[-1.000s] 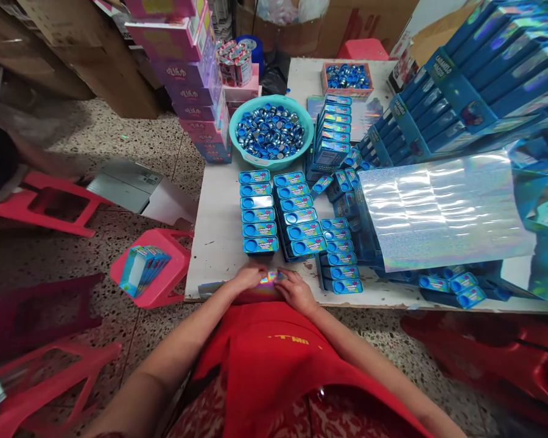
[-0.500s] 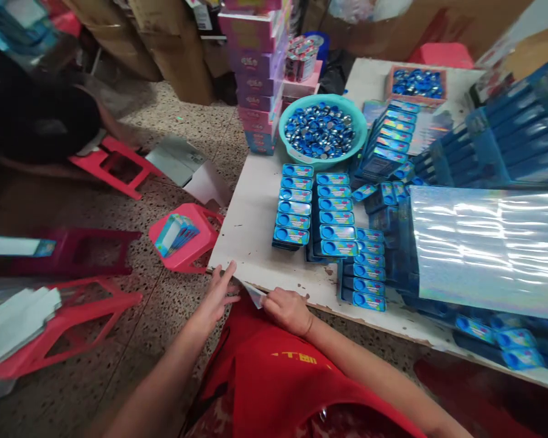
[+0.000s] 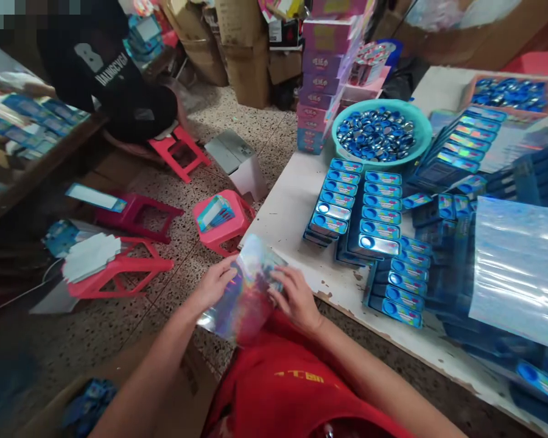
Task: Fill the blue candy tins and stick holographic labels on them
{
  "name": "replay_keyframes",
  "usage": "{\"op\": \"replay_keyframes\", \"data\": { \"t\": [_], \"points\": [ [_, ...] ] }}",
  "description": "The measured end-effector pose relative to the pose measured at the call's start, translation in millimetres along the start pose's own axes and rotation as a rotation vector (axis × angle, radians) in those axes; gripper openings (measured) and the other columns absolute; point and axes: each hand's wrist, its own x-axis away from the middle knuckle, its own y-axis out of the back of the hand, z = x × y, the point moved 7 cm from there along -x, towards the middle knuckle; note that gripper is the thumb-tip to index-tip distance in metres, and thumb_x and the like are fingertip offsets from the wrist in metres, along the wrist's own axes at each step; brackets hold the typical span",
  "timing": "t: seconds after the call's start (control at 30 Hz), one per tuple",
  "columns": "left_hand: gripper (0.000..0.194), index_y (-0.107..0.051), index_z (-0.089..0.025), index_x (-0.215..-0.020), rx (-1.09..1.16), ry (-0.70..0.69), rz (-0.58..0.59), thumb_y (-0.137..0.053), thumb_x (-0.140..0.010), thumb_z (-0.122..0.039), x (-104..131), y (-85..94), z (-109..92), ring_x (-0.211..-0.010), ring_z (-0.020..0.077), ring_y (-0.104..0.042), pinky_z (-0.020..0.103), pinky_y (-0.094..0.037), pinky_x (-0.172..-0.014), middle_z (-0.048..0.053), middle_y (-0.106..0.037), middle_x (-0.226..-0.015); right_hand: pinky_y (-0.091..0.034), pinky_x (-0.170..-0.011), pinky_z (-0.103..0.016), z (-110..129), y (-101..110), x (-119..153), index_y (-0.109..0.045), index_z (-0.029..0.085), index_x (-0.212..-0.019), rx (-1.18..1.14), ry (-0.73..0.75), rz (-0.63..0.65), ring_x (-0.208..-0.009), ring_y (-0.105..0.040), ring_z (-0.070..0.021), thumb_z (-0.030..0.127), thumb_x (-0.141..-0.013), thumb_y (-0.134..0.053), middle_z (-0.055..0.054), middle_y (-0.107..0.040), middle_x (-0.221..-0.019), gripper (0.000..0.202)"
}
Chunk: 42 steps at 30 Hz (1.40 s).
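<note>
Though blurry, seemingly 1 handheld sheet

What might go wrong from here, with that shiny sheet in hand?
The thin shiny sheet might crease between the left hand and right hand. The nearest blue boxes stand close to the table edge, so a sideways sweep of the right arm could knock them.

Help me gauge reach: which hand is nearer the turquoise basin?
Right. The right hand is below-left of the turquoise basin in view; the left hand is farther left.
</note>
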Motion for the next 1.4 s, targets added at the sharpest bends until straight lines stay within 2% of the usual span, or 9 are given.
{"op": "replay_keyframes", "data": {
  "t": [0.13, 0.27, 0.47, 0.57, 0.67, 0.9, 1.03, 1.17, 1.4],
  "points": [
    [0.038, -0.065, -0.021, -0.11, -0.178, -0.13, 0.158, -0.055, -0.078, -0.038, 19, -6.3, -43, -0.101, 0.0216, -0.059, 0.032, -0.045, -0.091, 0.004, -0.067, -0.107, -0.042, -0.094, -0.045, -26, 26, -25, -0.044, 0.019, -0.127, -0.13, -0.32, -0.109, -0.116, -0.047, -0.027, 0.042, -0.075, -0.064, -0.015, -0.051, -0.125, 0.06],
    [0.041, -0.063, -0.021, -0.114, -0.325, -0.097, 0.289, -0.049, -0.08, -0.042, 22, -22.0, -60, -0.102, 0.0215, -0.058, 0.031, -0.043, -0.092, 0.004, -0.066, -0.11, -0.05, -0.066, -0.03, -34, 21, -31, -0.061, 0.017, -0.095, -0.602, -0.557, 0.076, -0.07, -0.06, -0.0157, 0.044, -0.077, -0.059, -0.002, -0.064, -0.078, 0.032],
    [0.035, -0.066, -0.022, -0.104, -0.572, -0.187, 0.199, -0.048, -0.082, -0.043, 9, -54.2, -75, -0.086, 0.017, -0.06, 0.023, -0.043, -0.078, 0.001, -0.07, -0.095, -0.043, -0.053, -0.022, -34, 30, -4, -0.059, 0.017, -0.077, -0.779, -0.672, -0.047, -0.055, -0.051, -0.0094, 0.042, -0.075, -0.062, 0.003, -0.058, -0.063, 0.025],
    [0.032, -0.069, -0.023, -0.092, -0.69, -0.238, 0.148, -0.045, -0.084, -0.043, 0, -79.5, -77, -0.076, 0.0152, -0.06, 0.021, -0.04, -0.069, 0.0, -0.07, -0.083, -0.046, -0.053, -0.023, -40, 36, 8, -0.059, 0.017, -0.094, -0.63, -0.658, -0.115, -0.057, -0.053, -0.0104, 0.038, -0.078, -0.059, 0.0, -0.061, -0.075, 0.026],
    [0.033, -0.069, -0.022, -0.082, -0.795, -0.289, 0.139, -0.041, -0.086, -0.039, -9, -100.0, -77, -0.07, 0.0141, -0.058, 0.021, -0.036, -0.062, 0.0, -0.069, -0.076, -0.051, -0.059, -0.026, -41, 52, 13, -0.05, 0.021, -0.121, -0.277, -0.528, -0.177, -0.075, -0.06, -0.0147, 0.031, -0.081, -0.055, -0.009, -0.058, -0.108, 0.041],
    [0.034, -0.067, -0.02, -0.077, -0.853, -0.309, 0.236, -0.039, -0.086, -0.036, -29, -122.2, -74, -0.064, 0.0133, -0.054, 0.022, -0.032, -0.057, 0.001, -0.066, -0.07, -0.043, -0.092, -0.046, -24, 55, 22, -0.043, 0.024, -0.133, 0.49, -0.115, -0.039, -0.12, -0.043, -0.0279, 0.017, -0.088, -0.043, -0.013, -0.047, -0.133, 0.046],
    [0.035, -0.066, -0.018, -0.073, -0.763, -0.28, 0.277, -0.04, -0.085, -0.037, -37, -127.7, -71, -0.063, 0.0128, -0.052, 0.021, -0.033, -0.056, 0.0, -0.063, -0.066, -0.039, -0.096, -0.047, -26, 44, 36, -0.034, 0.019, -0.139, 0.556, -0.092, 0.0, -0.131, -0.031, -0.0291, 0.015, -0.088, -0.04, -0.014, -0.041, -0.139, 0.051],
    [0.034, -0.067, -0.017, -0.075, -0.709, -0.263, 0.292, -0.041, -0.084, -0.037, -44, -130.2, -68, -0.066, 0.013, -0.053, 0.02, -0.035, -0.058, 0.0, -0.063, -0.067, -0.042, -0.095, -0.045, -28, 41, 43, -0.044, 0.019, -0.13, 0.492, -0.125, -0.026, -0.126, -0.038, -0.0256, 0.02, -0.089, -0.041, -0.014, -0.048, -0.133, 0.041],
    [0.032, -0.065, -0.023, -0.09, -0.979, -0.271, 0.145, -0.036, -0.089, -0.037, -52, -120.1, -62, -0.074, 0.0172, -0.06, 0.024, -0.035, -0.062, 0.003, -0.068, -0.078, -0.047, -0.086, -0.041, -11, 72, 49, -0.06, 0.021, -0.096, 0.402, -0.068, -0.167, -0.107, -0.053, -0.0226, 0.02, -0.085, -0.052, -0.01, -0.063, -0.108, 0.013]
  ]
}}
